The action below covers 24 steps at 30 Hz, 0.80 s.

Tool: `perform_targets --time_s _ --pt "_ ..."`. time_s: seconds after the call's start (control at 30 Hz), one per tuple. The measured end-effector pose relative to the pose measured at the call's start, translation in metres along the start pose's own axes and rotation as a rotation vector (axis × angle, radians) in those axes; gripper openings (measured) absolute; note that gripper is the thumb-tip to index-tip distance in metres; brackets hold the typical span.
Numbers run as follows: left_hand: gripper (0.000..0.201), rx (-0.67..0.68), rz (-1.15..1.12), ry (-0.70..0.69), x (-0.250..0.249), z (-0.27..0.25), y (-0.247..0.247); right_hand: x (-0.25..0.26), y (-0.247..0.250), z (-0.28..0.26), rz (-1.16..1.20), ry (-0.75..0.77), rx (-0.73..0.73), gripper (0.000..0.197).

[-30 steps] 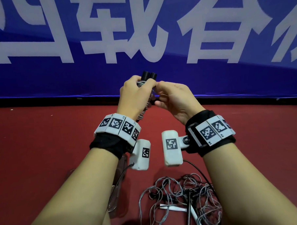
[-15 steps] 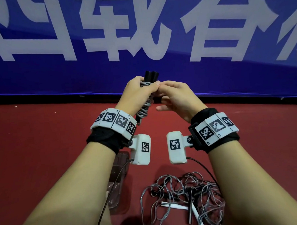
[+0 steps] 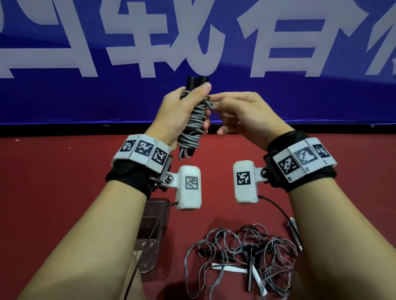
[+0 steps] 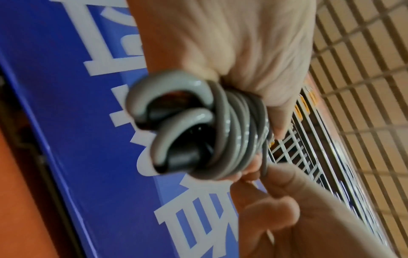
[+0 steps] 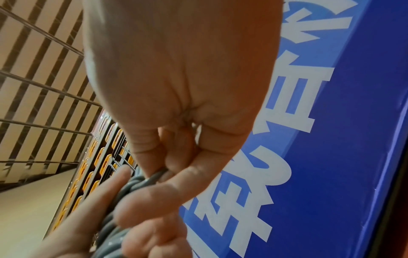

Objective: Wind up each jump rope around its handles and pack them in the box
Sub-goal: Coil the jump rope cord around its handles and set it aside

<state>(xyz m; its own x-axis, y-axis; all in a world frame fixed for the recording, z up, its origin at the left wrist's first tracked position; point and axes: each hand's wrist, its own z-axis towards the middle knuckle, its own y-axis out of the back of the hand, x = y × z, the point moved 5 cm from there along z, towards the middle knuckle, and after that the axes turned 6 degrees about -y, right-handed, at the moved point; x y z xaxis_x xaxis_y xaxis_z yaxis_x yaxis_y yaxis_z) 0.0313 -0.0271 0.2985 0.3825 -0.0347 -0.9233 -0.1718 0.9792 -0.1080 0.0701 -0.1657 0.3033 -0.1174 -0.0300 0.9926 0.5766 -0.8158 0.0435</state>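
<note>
Black handles point(image 3: 195, 84): only top ends show, rest hidden under grey cord point(image 3: 192, 125) and left hand point(image 3: 175, 119). Cord's loose end goes into right hand's point(image 3: 247, 116) fingertips; can't tell where it stops. Clear box point(image 3: 154, 222) mostly behind left forearm, contents unreadable. Tangled ropes point(image 3: 240, 257) partly covered by right forearm, count unclear. Both wrist views blurred. Banner point(image 3: 187, 37) lettering cut off at frame top.

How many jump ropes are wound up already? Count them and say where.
1: the wound rope in the left hand. The tangled pile lies loose on the floor; the box, partly hidden, could hold more.
</note>
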Motion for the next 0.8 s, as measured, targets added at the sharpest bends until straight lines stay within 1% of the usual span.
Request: perform_targets --time_s 0.07,0.13,0.2,0.27,0.37,0.43,0.53,0.6,0.7,0.8 --pt "0.032 -0.016 0.052 0.006 0.000 0.002 0.007 -0.004 -0.005 0.000 0.022 0.006 0.034 0.017" --pt "0.035 -0.036 0.107 0.015 0.003 0.003 0.010 -0.009 -0.009 0.000 -0.011 0.018 0.035 0.019" --pt "0.038 -0.063 0.134 0.038 0.008 0.002 0.011 -0.013 -0.008 0.002 -0.075 0.032 -0.042 0.024" --pt "0.038 -0.099 0.152 0.066 0.013 0.000 0.012 -0.017 -0.007 0.005 -0.088 0.016 -0.110 0.023" --pt "0.039 -0.118 0.204 0.078 0.019 0.001 0.014 -0.024 -0.009 0.008 -0.083 -0.062 -0.144 0.020" --pt "0.046 -0.114 0.245 0.067 0.022 0.003 0.015 -0.025 -0.010 0.011 -0.087 -0.085 -0.145 0.018" --pt "0.059 -0.099 0.183 0.112 0.029 0.005 0.013 -0.024 -0.007 0.012 -0.031 -0.096 -0.113 0.019" --pt "0.066 -0.052 0.114 0.149 0.031 0.004 0.009 -0.022 -0.002 0.011 -0.015 -0.093 -0.051 0.020" --pt "0.067 0.011 0.037 0.207 0.030 0.002 0.008 -0.020 0.005 0.008 0.007 -0.068 0.048 0.023" --pt "0.066 0.038 0.024 0.229 0.030 -0.001 0.006 -0.020 0.009 0.007 -0.027 -0.060 0.049 0.024"
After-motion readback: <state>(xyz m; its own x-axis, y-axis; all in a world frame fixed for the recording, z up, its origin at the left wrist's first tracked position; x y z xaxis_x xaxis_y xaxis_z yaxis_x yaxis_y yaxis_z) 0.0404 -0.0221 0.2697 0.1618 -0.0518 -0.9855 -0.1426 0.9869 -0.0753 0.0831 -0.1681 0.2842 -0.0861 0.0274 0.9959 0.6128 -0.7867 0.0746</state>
